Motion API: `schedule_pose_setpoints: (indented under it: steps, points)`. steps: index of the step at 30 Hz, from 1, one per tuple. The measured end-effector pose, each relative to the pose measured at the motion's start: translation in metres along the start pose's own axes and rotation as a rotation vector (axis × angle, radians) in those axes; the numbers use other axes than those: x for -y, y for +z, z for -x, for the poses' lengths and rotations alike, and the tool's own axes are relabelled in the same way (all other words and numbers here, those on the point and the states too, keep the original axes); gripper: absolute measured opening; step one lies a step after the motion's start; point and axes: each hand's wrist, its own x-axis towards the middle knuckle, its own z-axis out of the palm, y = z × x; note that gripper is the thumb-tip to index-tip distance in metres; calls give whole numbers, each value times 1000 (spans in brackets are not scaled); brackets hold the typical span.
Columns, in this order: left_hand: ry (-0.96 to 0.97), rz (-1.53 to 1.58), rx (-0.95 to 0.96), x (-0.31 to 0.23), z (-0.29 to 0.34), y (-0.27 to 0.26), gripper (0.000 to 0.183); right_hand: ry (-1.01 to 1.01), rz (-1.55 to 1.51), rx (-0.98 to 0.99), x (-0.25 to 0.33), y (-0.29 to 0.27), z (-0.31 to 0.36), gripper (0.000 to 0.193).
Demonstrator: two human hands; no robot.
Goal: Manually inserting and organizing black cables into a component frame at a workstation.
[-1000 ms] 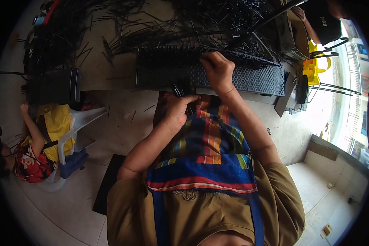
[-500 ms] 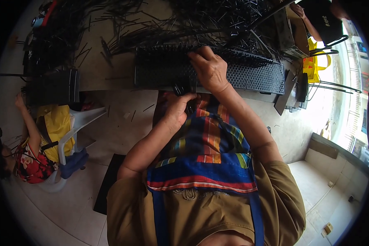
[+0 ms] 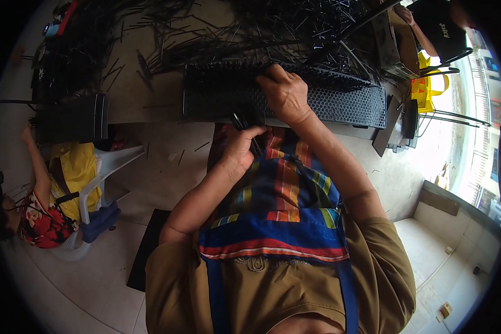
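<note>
Landmark: the long black perforated tray [image 3: 339, 103] lying along the near edge of the worktable [image 3: 145, 94]. Right hand [image 3: 284, 92] lies palm-down on the tray's top, left of its middle, fingers curled over the black rods standing in it; whether it pinches one cannot be told. Left hand [image 3: 240, 146], just below the tray's near edge, is closed around a small bundle of black rods [image 3: 240, 119]. Loose black rods [image 3: 250, 28] heaped beyond the tray. Brown cardboard box [image 3: 398, 44] past its right end, yellow object [image 3: 426, 83] beside that. White plastic chair [image 3: 103, 172] well left of the tray.
</note>
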Motion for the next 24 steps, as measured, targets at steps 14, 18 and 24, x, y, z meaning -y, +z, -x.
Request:
schedule_pose_setpoints:
  steps: [14, 18, 24]
  points:
    - [-62, 47, -4, -7, 6, 8, 26, 133, -108, -84, 15, -4, -6, 22]
    - [-69, 27, -4, -6, 7, 1, 26, 168, -40, -9, 7, 2, -7, 8]
    - [-12, 6, 20, -9, 7, 3, 25, 135, -87, -20, 6, 6, -2, 7]
